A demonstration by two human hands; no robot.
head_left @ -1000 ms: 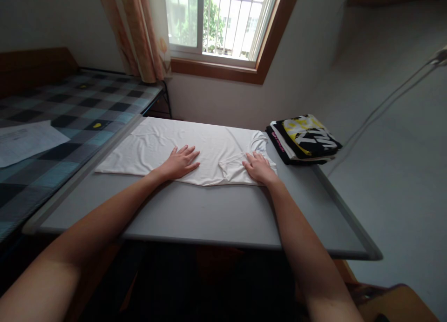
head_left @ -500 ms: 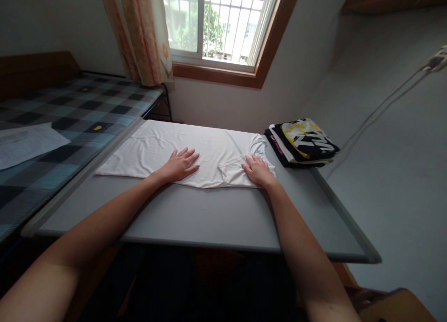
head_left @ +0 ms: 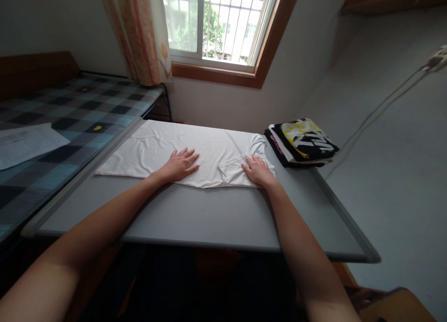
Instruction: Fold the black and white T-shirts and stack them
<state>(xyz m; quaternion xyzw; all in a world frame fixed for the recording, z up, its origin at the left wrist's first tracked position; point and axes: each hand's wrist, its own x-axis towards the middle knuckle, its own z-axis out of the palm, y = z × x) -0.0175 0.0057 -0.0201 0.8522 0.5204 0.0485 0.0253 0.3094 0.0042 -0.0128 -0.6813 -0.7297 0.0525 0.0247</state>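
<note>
On the grey desk (head_left: 202,219), the left hand (head_left: 179,165) and right hand (head_left: 259,171), spread and grasping nothing, could crease the white shirt (head_left: 206,147) by dragging.

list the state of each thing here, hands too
left hand: open, palm down on the shirt
right hand: open, palm down near the collar
shirt: laid flat, part folded over, lightly wrinkled
stack of clothes: folded, piled up
table: holds shirt and stack
curtain: drawn aside
paper: lying on the bed
</note>
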